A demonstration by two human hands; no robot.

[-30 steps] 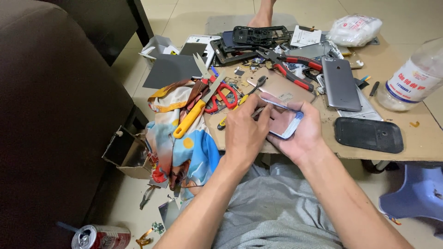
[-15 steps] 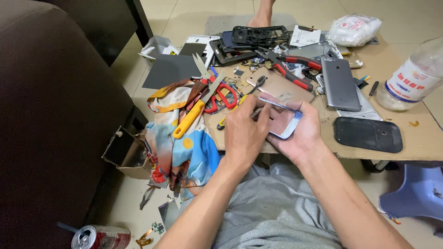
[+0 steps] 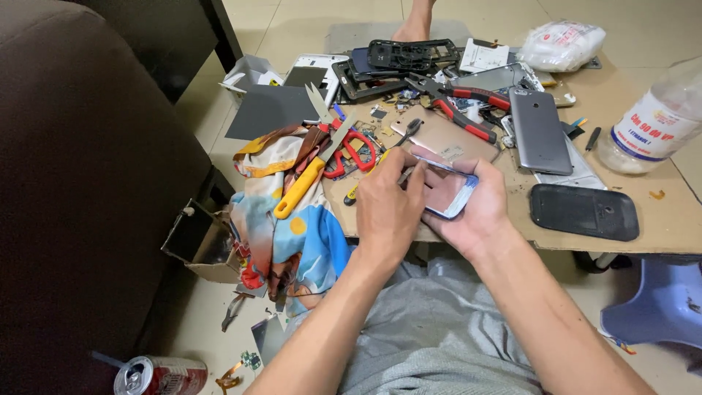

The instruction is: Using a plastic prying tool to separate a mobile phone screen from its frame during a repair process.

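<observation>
Cardboard-topped counter [image 3: 673, 219] carries the clutter, w/ both hands over its near edge: right hand [image 3: 475, 212] is cupped under a small blue-rimmed phone [image 3: 446, 192], fingers wrapped round its far side, & left hand [image 3: 387, 208] is pinched shut on a thin metal tool [image 3: 404, 175] whose tip meets the phone's top-left corner. Just left lie a yellow-handled knife [image 3: 300, 186] and red scissors [image 3: 351, 150] (partly on a patterned cloth [image 3: 292, 241]); red-handled pliers [image 3: 461, 106], a grey phone back [image 3: 540, 132] and a black cover [image 3: 583, 212] sit to the right, a plastic bottle [image 3: 658, 124] beyond.
</observation>
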